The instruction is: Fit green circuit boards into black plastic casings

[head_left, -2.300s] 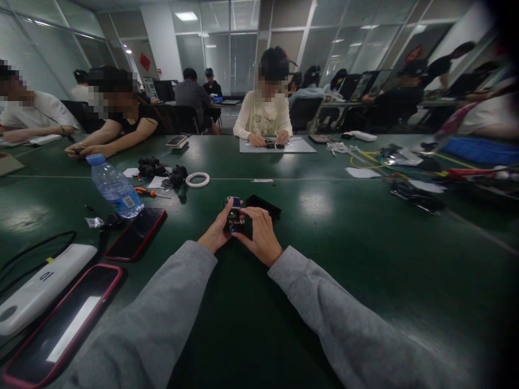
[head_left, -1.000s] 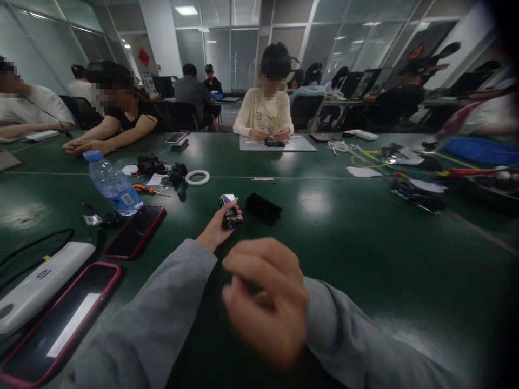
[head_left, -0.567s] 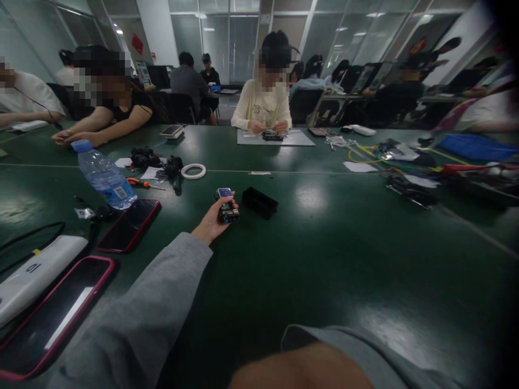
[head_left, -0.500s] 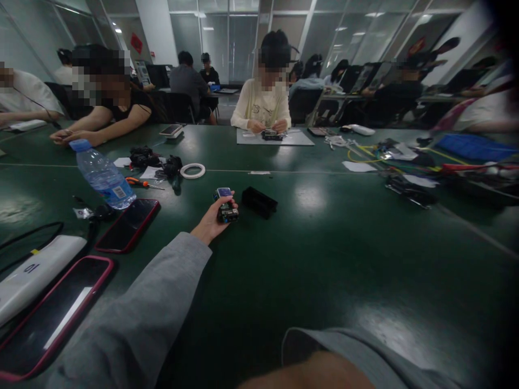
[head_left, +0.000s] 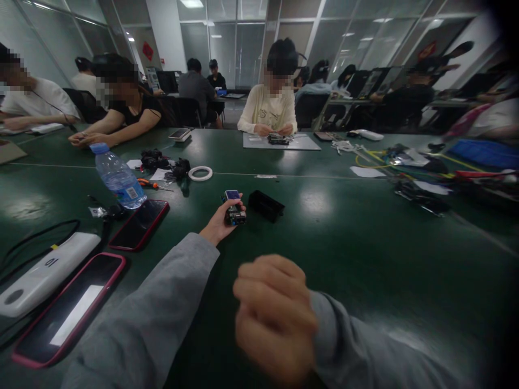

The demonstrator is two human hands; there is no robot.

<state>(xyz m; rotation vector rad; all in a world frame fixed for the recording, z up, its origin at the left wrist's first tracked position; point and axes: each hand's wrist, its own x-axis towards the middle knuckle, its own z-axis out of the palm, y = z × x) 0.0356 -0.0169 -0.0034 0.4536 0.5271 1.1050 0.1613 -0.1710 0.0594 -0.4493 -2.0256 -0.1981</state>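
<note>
My left hand (head_left: 222, 220) is closed around a small circuit board with a screen (head_left: 235, 214), thumb on top beside the lit display. Just right of it lies an open black plastic case (head_left: 266, 206), apart from my fingers. Nearer to me, my right hand (head_left: 275, 316) is raised over the green table (head_left: 357, 237), curled into a fist and slightly blurred. The inside of that fist is hidden, so I cannot tell if it holds anything small.
On the left are a water bottle (head_left: 119, 175), two red-edged phones (head_left: 140, 224), a white device marked 01 (head_left: 48, 273) and an orange-handled screwdriver (head_left: 148, 183). A white tape ring (head_left: 200, 173) lies beyond. Cables (head_left: 421, 189) clutter the right; people sit across the table.
My right hand has come up from the bottom edge into full view, fingers curled. My left hand keeps its grip on the circuit board. The whole view has shifted slightly.
</note>
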